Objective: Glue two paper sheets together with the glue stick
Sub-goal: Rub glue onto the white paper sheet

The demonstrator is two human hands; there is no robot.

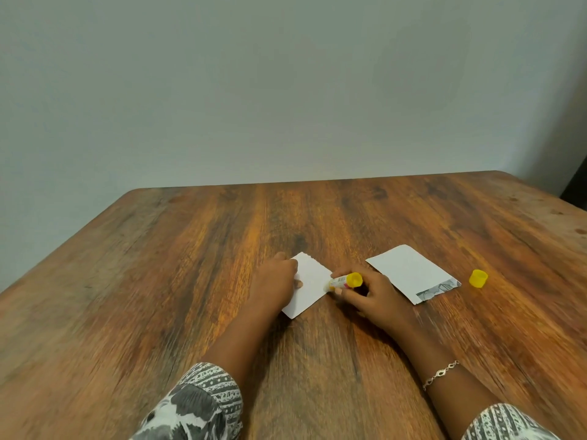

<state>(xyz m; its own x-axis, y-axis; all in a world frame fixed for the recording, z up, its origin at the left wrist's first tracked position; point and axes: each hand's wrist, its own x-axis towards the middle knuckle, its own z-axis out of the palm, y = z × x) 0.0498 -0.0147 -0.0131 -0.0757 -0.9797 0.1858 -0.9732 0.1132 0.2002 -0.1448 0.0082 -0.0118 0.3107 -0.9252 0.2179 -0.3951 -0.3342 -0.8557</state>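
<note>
A small white paper sheet [309, 282] lies on the wooden table [190, 265], turned like a diamond. My left hand [276, 285] rests on its left part and presses it flat, fingers curled. My right hand [368, 296] grips a yellow glue stick [344, 281], which lies nearly level with its tip on the sheet's right edge. A second white sheet [409, 271], with a printed strip along its near edge, lies flat to the right of my right hand.
The glue stick's yellow cap [478, 278] stands alone on the table, right of the second sheet. A plain wall [286, 90] rises behind the table's far edge. A dark object [576, 185] shows at the far right.
</note>
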